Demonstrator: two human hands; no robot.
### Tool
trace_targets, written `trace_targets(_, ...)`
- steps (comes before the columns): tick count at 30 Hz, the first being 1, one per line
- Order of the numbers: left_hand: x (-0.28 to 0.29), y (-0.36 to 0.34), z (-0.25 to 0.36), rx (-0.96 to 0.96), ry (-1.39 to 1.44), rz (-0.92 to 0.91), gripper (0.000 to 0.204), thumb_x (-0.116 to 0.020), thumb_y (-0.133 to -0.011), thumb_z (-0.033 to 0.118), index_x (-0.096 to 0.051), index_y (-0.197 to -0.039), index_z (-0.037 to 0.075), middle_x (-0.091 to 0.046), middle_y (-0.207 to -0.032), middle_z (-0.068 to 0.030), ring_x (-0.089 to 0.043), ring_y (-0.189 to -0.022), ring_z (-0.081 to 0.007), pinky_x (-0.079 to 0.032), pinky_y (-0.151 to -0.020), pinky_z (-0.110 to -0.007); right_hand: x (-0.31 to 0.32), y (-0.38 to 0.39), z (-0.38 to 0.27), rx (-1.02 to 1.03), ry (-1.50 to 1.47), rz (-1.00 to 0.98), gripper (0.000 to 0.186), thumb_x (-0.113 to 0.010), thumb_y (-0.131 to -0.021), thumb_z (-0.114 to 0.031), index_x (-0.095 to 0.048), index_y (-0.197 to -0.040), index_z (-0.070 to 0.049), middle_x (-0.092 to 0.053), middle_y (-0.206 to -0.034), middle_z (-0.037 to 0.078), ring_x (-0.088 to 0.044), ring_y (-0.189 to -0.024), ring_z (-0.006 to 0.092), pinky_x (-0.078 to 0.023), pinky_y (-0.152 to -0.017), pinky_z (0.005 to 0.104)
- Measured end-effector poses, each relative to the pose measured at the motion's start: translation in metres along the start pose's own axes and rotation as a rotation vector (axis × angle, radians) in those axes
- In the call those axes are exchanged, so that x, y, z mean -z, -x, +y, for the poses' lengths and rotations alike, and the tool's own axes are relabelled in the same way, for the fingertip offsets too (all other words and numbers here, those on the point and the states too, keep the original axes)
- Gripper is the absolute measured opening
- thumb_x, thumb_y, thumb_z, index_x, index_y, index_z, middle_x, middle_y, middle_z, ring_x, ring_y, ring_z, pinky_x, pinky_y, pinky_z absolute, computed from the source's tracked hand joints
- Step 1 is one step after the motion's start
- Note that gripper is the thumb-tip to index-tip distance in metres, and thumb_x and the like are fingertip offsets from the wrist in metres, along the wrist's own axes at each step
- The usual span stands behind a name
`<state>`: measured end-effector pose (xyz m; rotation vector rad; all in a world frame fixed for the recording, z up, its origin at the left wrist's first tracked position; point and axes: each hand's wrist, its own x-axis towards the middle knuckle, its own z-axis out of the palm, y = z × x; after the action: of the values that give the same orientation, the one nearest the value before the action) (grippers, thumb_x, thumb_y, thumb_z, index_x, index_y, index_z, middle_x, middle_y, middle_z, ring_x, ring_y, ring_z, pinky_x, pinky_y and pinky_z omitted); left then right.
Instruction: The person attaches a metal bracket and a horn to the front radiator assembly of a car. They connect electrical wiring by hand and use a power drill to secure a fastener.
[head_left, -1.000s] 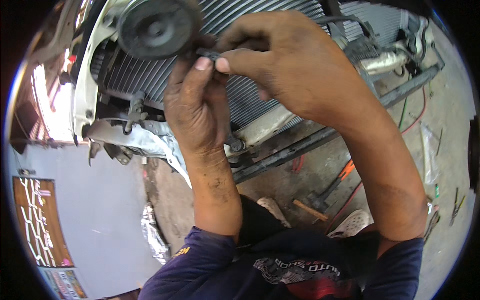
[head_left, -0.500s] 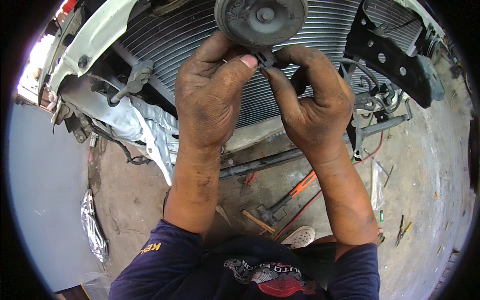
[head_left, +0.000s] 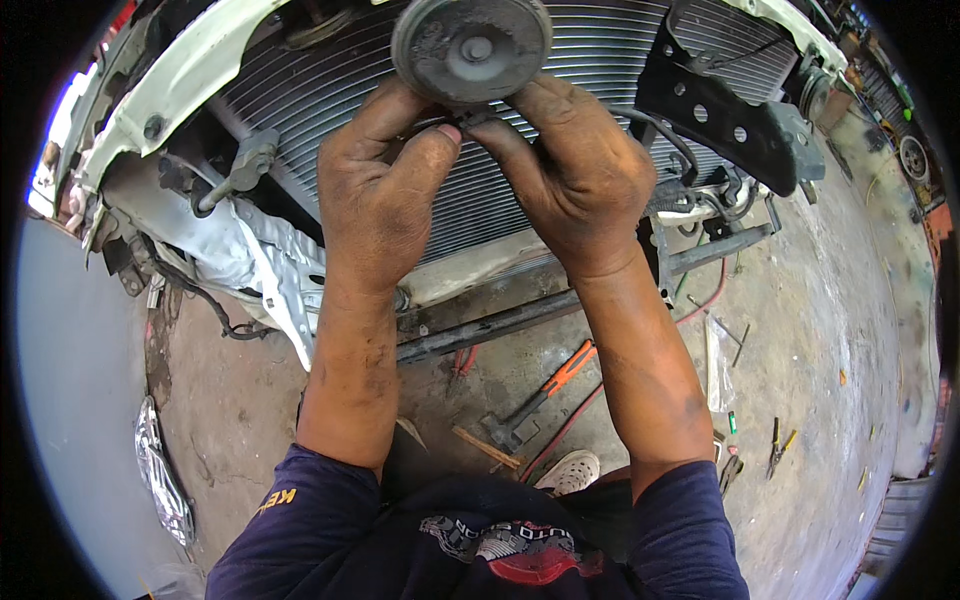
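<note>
A round, dusty grey car horn [head_left: 473,50] sits at the top of the view, in front of a finned radiator or condenser [head_left: 470,185]. Just under its rim is a small dark connector [head_left: 472,117], mostly covered by fingers. My left hand [head_left: 380,195] is closed at the connector, thumb tip against it and fingers behind the horn's lower edge. From the other side, my right hand [head_left: 585,185] pinches at the same spot, its index finger along the horn's underside. Whether the plug is seated cannot be made out.
A black bracket with round holes [head_left: 715,110] stands right of the radiator. Below runs a dark crossbar [head_left: 490,330]. On the concrete floor lie a hammer with an orange-black handle [head_left: 550,385], red-handled pliers [head_left: 463,362], a red hose [head_left: 565,432] and yellow-handled pliers [head_left: 783,450].
The whole view has shifted, so the horn and both hands appear farther left. My right fingers have come up closer under the horn, and less of the connector shows.
</note>
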<state>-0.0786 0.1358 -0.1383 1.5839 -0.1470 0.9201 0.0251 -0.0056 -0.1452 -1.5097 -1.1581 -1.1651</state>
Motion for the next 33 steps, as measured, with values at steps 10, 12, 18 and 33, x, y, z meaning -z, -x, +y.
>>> trace_targets(10,-0.007,0.002,0.005,0.036,0.205,0.007,0.042,-0.068,-0.094,0.007,-0.070,-0.133,-0.008,-0.076,-0.118,-0.0153,-0.070,-0.109,-0.0195,-0.055,-0.100,-0.033,0.006,0.003,0.005,0.087,0.004,-0.053,0.027,-0.083,-0.086,-0.021,-0.075,-0.110,-0.010,-0.079,-0.107,0.004,-0.078,-0.084,0.0210,-0.062,-0.064,0.0315)
trace_targets(12,-0.008,0.001,0.005,0.017,0.179,0.016,0.041,-0.067,-0.094,0.009,-0.071,-0.132,-0.008,-0.076,-0.117,-0.0157,-0.071,-0.109,-0.0204,-0.055,-0.100,-0.034,0.005,0.004,0.005,0.076,0.002,-0.044,0.025,-0.082,-0.085,-0.020,-0.076,-0.108,-0.011,-0.079,-0.106,0.003,-0.077,-0.083,0.0206,-0.061,-0.063,0.0317)
trace_targets(18,0.005,0.001,0.000,-0.022,-0.077,0.009,0.038,-0.065,-0.094,0.009,-0.074,-0.128,-0.005,-0.076,-0.116,-0.0151,-0.070,-0.106,-0.0209,-0.055,-0.098,-0.036,-0.002,0.002,0.004,0.086,0.020,0.012,0.022,-0.082,-0.085,-0.023,-0.076,-0.104,-0.014,-0.077,-0.099,0.000,-0.076,-0.075,0.0186,-0.059,-0.058,0.0305)
trace_targets(33,-0.022,0.024,0.003,0.247,0.142,-0.022,0.047,-0.076,-0.092,0.022,-0.068,-0.128,-0.007,-0.072,-0.112,-0.0142,-0.068,-0.104,-0.0216,-0.055,-0.096,-0.037,0.150,0.006,-0.044,-0.465,-0.129,-0.508,0.046,-0.082,-0.091,-0.027,-0.070,-0.128,-0.004,-0.077,-0.112,0.014,-0.076,-0.083,0.0207,-0.061,-0.067,0.0322)
